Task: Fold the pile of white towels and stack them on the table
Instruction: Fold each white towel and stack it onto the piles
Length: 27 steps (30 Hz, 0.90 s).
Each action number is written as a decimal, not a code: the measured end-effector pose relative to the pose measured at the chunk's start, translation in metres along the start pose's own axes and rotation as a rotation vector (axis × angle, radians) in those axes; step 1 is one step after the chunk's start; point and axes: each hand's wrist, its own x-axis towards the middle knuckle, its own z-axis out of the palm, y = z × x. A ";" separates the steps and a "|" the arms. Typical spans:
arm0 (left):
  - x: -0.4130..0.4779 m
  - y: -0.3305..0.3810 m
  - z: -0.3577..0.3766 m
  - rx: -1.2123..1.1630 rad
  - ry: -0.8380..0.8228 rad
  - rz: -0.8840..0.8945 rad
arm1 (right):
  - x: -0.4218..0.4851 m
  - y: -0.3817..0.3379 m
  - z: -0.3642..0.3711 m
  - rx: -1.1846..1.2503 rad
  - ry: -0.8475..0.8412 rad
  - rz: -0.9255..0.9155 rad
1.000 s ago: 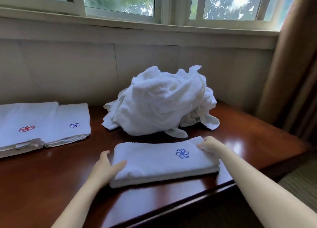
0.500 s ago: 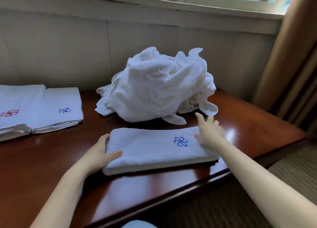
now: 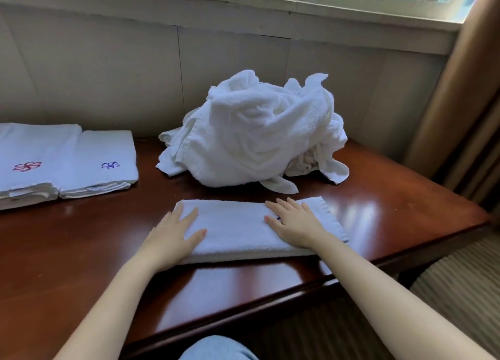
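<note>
A folded white towel [image 3: 238, 228] lies lengthwise near the front edge of the dark wooden table [image 3: 81, 251]. My left hand [image 3: 176, 232] rests flat on its left end, fingers straight. My right hand [image 3: 293, 223] lies flat on its right half and covers the blue emblem. Behind the towel rises a crumpled pile of white towels [image 3: 257, 135]. At the far left sit two stacks of folded towels: one with a blue emblem [image 3: 100, 159] and one with a red emblem [image 3: 29, 159].
A panelled wall and a window sill run behind the table. A brown curtain [image 3: 460, 110] hangs at the right, beside the table's right edge. Striped carpet [image 3: 465, 286] shows below the table's right corner.
My right hand has slid left from the towel's right end onto its top, over the blue emblem. My left hand has moved further onto the left end. The view has tilted down.
</note>
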 end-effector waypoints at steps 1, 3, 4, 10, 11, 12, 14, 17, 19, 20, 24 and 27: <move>-0.001 -0.003 -0.001 -0.112 0.012 -0.017 | 0.001 0.000 0.000 -0.003 0.002 0.001; -0.006 -0.006 -0.005 -0.268 0.032 -0.035 | 0.003 0.001 0.002 -0.008 0.015 -0.002; -0.010 -0.008 -0.007 -0.352 0.022 -0.050 | 0.003 0.001 0.003 -0.010 0.023 -0.001; -0.018 -0.006 -0.002 -0.527 0.242 -0.171 | -0.004 -0.017 -0.001 -0.029 0.055 0.115; -0.012 -0.005 -0.001 -0.549 0.411 -0.230 | -0.008 -0.029 -0.002 -0.063 0.056 0.178; -0.007 -0.004 0.001 -0.586 0.533 -0.275 | -0.012 -0.043 -0.001 -0.107 0.035 0.235; 0.000 -0.001 0.003 -0.727 0.629 -0.358 | -0.018 -0.071 -0.001 -0.141 -0.044 0.251; 0.006 0.001 -0.001 -1.083 0.614 -0.402 | -0.021 -0.099 -0.005 0.051 -0.110 0.076; 0.000 -0.001 -0.008 -1.057 0.534 -0.415 | -0.021 -0.111 -0.009 0.116 -0.131 -0.038; -0.005 -0.005 -0.010 -0.979 0.468 -0.409 | -0.021 -0.116 -0.010 0.129 -0.126 -0.059; -0.021 -0.020 -0.014 -0.781 0.229 -0.333 | -0.013 -0.125 -0.010 0.362 -0.148 0.007; -0.018 -0.025 -0.012 -0.752 0.400 -0.231 | -0.002 -0.125 -0.016 0.824 -0.304 0.064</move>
